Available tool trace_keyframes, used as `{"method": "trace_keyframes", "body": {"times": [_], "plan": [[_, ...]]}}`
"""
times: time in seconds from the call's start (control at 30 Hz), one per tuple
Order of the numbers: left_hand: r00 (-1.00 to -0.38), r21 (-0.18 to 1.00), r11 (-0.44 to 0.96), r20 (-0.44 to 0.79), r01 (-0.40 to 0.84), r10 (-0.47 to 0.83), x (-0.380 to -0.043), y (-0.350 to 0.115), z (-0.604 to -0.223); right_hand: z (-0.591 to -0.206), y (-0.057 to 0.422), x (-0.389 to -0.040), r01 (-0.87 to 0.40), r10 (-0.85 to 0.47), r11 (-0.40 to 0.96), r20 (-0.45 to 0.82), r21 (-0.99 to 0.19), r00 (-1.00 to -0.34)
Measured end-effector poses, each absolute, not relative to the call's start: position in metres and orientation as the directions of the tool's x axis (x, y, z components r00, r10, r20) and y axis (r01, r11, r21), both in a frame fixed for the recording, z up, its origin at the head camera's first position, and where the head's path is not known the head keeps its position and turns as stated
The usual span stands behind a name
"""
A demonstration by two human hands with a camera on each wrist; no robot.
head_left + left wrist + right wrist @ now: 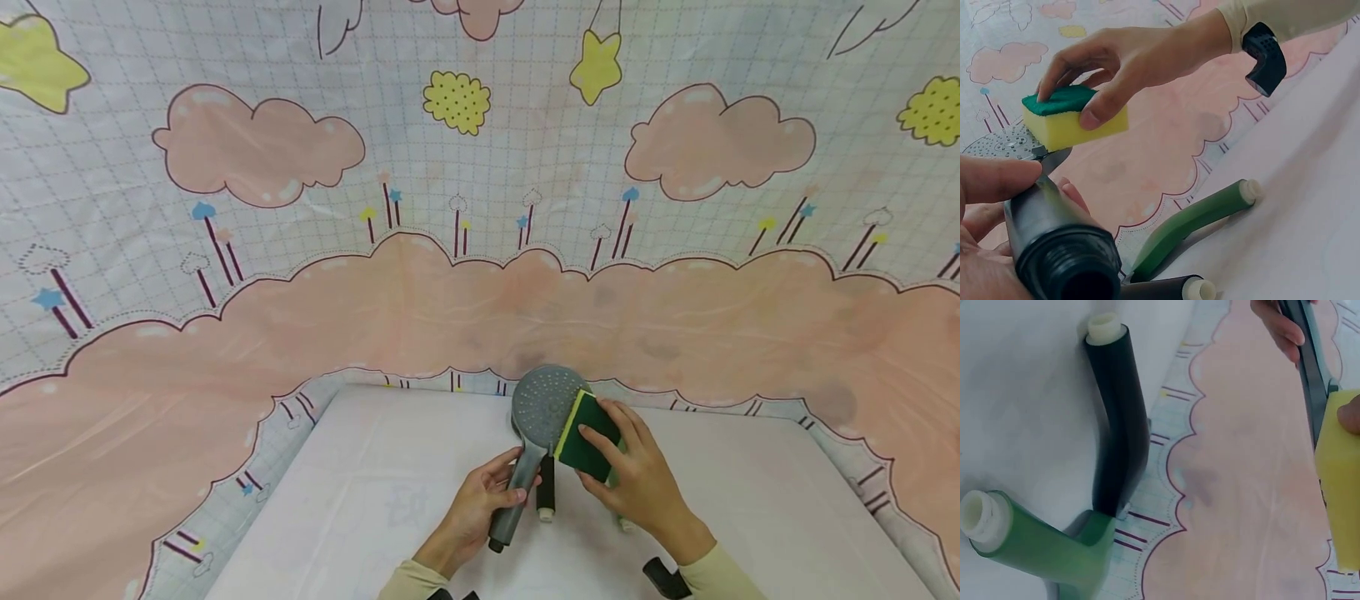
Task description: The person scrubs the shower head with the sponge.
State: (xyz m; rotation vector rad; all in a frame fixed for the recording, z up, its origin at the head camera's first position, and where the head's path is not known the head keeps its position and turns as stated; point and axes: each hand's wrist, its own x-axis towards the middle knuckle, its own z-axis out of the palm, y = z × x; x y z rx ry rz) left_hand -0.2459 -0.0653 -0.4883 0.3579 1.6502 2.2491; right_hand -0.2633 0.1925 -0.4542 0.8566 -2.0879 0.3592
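My left hand (476,504) grips the handle of a grey shower head (547,406), which is held up with its round nozzle face toward the head camera. The open threaded end of the handle (1069,269) faces the left wrist view. In my right hand (648,479) is a yellow sponge (1063,128) with a green scouring side (588,440), pinched between thumb and fingers. Its yellow side lies at the right edge of the nozzle face, seemingly touching it. Part of the sponge is cut off in the right wrist view.
Behind the hands, a black handle (1119,412) and a green handle (1047,544), each with a whitish end, lie on the white table (337,500). Their far ends are hidden. A patterned cloth (450,317) with clouds hangs behind. Dark devices (666,577) sit on the wrists.
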Motion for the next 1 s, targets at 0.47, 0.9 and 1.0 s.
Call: {"method": "trace_keyframes", "body": {"times": [0.47,0.9,1.0], "plan": [[-0.922,0.954,-0.276,-0.005,-0.121,0.387,-0.247,-0.062,-0.483,-0.445,0.196,-0.266,-0.658,-0.419,0.752,0.808,0.053,-0.414],[-0.922,0.953,-0.282,0.006,-0.112,0.386,-0.243,-0.060,-0.482,-0.439,0.200,-0.270,-0.629,-0.356,0.778,0.831,0.010,-0.427],[-0.922,0.951,-0.289,0.009,-0.112,0.387,-0.242,-0.060,-0.481,-0.440,0.199,-0.269,-0.611,-0.329,0.792,0.837,-0.008,-0.438]]}}
